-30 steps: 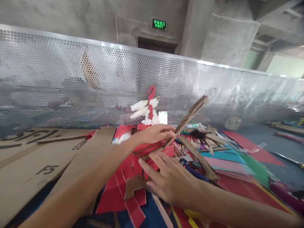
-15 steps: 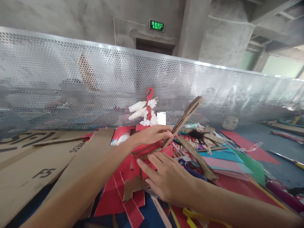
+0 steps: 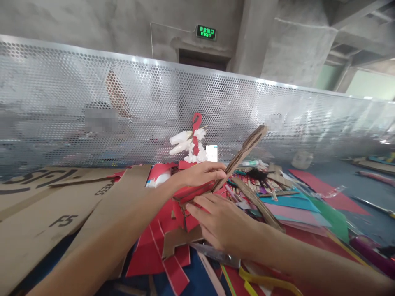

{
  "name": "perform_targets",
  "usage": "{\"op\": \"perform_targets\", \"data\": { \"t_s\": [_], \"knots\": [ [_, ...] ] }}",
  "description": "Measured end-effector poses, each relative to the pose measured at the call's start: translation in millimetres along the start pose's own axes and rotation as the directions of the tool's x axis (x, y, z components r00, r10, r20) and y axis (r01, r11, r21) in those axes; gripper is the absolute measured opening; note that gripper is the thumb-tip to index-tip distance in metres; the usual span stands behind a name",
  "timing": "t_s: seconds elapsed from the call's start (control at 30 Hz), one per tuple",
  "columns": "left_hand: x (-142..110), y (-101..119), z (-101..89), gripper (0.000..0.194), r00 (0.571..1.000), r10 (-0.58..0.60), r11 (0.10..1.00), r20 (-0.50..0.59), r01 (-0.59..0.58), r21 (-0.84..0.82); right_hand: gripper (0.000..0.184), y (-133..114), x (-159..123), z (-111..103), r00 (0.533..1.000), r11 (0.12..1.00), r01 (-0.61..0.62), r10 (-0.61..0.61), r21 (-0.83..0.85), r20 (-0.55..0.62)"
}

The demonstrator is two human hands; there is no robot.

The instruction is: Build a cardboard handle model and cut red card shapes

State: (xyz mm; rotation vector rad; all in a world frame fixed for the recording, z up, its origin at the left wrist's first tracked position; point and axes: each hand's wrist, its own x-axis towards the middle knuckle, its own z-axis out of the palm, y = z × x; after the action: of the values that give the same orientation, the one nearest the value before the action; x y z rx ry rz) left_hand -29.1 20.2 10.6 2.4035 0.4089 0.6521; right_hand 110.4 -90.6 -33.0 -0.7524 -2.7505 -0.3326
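My left hand (image 3: 202,173) reaches across a red cardboard box (image 3: 193,191), its thumb and fingers closed at the lower part of a brown cardboard strip (image 3: 245,153). The strip slants up to the right from the box's edge. Just below, my right hand (image 3: 224,220) is palm down, its bent fingers gripping the box's near brown edge where the strip meets it. Its fingertips partly cover that edge. Behind the box stands a red curled piece with white flowers (image 3: 197,144). Cut red card (image 3: 145,255) and an angled brown cardboard piece (image 3: 180,238) lie in front.
Large cardboard sheets (image 3: 33,201) cover the left side. On the right are a loose cardboard strip (image 3: 259,203), coloured paper (image 3: 296,213), a yellow strip (image 3: 271,281) and a cutter-like tool (image 3: 372,205). A perforated metal screen (image 3: 148,102) runs along the back.
The view has shifted slightly. My right hand has slid a little rightward along the box's edge, uncovering more of its corner. My left hand stays on the upright strip.
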Motion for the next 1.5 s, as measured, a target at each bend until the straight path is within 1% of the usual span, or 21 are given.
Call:
{"op": "perform_targets", "data": {
  "t_s": [0.2, 0.33, 0.47, 0.6, 0.7, 0.8, 0.93, 1.13, 1.37, 1.5],
  "knots": [
    [0.2, -2.3, -0.5, 0.025, 1.000, 0.024, 1.000, 0.017, -0.024, -0.017, 0.050, 2.7, -1.9, -6.2, 0.999, 0.999, 0.035, -0.035, 0.014, 0.021],
    [0.9, -3.7, 0.4, 0.025, 1.000, 0.022, 0.999, 0.014, -0.022, -0.033, 0.050, -0.1, -2.1, -8.0, 1.000, 1.000, 0.015, -0.015, 0.020, 0.012],
    [0.4, 0.0, 3.2, 0.023, 1.000, -0.008, 0.999, -0.017, 0.007, -0.038, 0.051, -9.0, -1.7, -1.5, 0.998, 0.997, -0.045, 0.043, -0.056, -0.037],
    [-0.2, 3.2, 4.3, 0.024, 1.000, 0.022, 0.998, 0.010, -0.022, -0.056, 0.058, -19.0, -1.8, 8.8, 0.997, 0.986, -0.039, 0.027, -0.161, -0.075],
    [-0.2, 0.8, 3.6, 0.026, 1.000, 0.004, 1.000, 0.008, -0.003, -0.030, 0.059, -20.6, -3.8, 11.4, 0.996, 0.984, -0.057, 0.045, -0.171, -0.075],
    [0.5, -2.9, 2.9, 0.029, 1.000, -0.022, 1.000, -0.016, 0.022, 0.013, 0.057, -14.7, -8.6, 10.5, 0.994, 0.983, -0.101, 0.093, -0.151, -0.058],
    [2.2, -5.2, 2.7, 0.032, 1.000, 0.001, 0.999, -0.012, 0.000, 0.039, 0.052, -0.7, -18.1, 10.5, 0.983, 0.967, -0.185, 0.182, -0.177, -0.036],
    [2.7, -5.4, 2.8, 0.034, 0.999, 0.033, 0.999, 0.004, -0.033, 0.030, 0.045, 9.1, -22.7, 10.9, 0.983, 0.969, -0.183, 0.177, -0.168, -0.049],
    [-0.9, -0.4, 2.0, 0.030, 0.999, -0.026, 0.999, -0.026, 0.027, 0.018, 0.047, 11.6, -16.9, 7.0, 0.984, 0.973, -0.180, 0.175, -0.146, -0.044],
    [0.0, -2.2, 1.2, 0.031, 0.999, -0.008, 1.000, -0.037, 0.009, 0.024, 0.040, 16.7, -20.3, 3.0, 0.981, 0.973, -0.191, 0.188, -0.128, -0.035]
  ]
}}
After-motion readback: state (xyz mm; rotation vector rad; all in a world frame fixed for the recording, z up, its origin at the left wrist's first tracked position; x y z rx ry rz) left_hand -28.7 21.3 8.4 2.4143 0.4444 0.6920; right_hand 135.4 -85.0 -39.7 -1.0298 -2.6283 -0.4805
